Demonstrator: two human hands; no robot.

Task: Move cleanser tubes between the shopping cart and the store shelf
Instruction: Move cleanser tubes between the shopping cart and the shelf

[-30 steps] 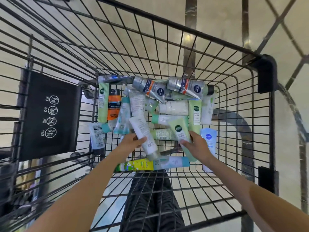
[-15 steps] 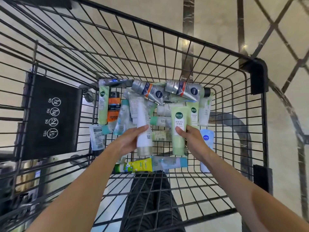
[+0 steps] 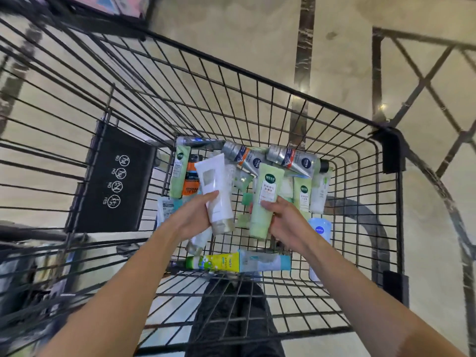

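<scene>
- 2 tubes are held above the pile, mid-frame: a white tube [image 3: 215,187] is gripped low on its body by the left hand [image 3: 193,217], fingers and thumb curled round it, cap end pointing down.
- A pale green tube [image 3: 265,199] is gripped likewise by the right hand [image 3: 288,222], thumb laid across its front, label facing the camera.
- Both are lifted clear of the cart floor but remain inside the shopping cart [image 3: 260,81]; judged as pick-up done, carry to shelf not yet done.
- Left to do, approx.: most of the load. At least 10 tubes lie in the basket, incl. 2 silver tubes [image 3: 292,158] along the far wall, a green tube [image 3: 179,173] and an orange tube [image 3: 192,180] at centre left, a blue-capped bottle [image 3: 319,229] at right, and a yellow-green tube [image 3: 215,262] beside a teal tube [image 3: 265,262] at lower centre.
- The exact count can't be told; several overlap.
- The store shelf isn't clearly shown; only a blurred pink edge [image 3: 103,5] is seen at upper left, so placement can't be judged.
- Surroundings: black child-seat flap w/ warning icons [image 3: 113,181] at left, beige tiled floor [image 3: 231,27] w/ dark strips, dark trousers [image 3: 231,318] at bottom centre.
- In the way: the high wire walls; the tubes would have to be raised over the rim before any move toward the shelf.
</scene>
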